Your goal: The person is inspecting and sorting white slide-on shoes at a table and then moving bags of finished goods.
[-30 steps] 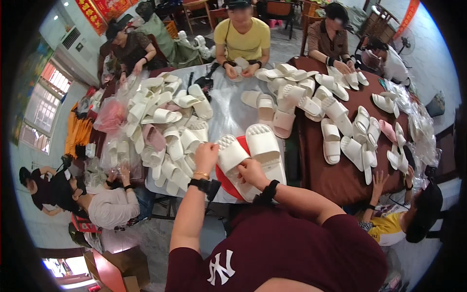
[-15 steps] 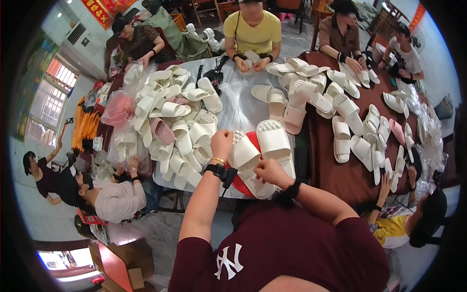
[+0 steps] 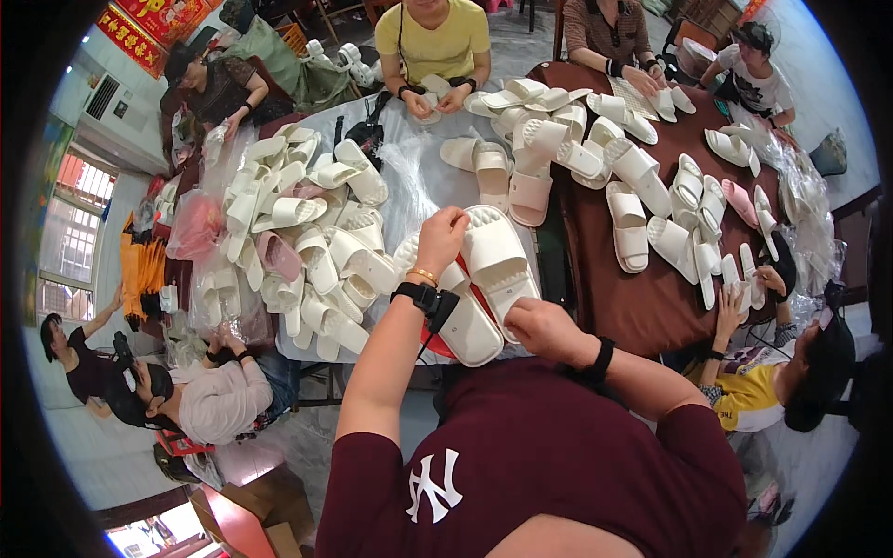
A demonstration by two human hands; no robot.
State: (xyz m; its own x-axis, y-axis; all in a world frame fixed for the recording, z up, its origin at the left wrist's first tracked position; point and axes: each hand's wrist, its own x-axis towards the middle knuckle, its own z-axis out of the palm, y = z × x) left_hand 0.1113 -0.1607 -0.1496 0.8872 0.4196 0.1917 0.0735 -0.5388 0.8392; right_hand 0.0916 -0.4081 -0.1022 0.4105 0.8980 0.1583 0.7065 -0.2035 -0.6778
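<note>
under both hands (image 3: 484, 279), ridged white slippers (image 3: 498, 260)

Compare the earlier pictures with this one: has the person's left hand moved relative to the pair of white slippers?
Yes. The left hand has gone from the left slipper's outer edge up to the far end of the pair, between it and the right slipper.

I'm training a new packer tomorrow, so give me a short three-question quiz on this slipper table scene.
1. True or false: the left hand rests on the white slippers lying soles up.
2. What colour shows beneath that pair? A green, B red, C blue.
3. Fill in: the right hand sits at the pair's ____ end, nearest the person's body.

Key: 1 true; 2 B, a red sheet; 3 near.
</note>
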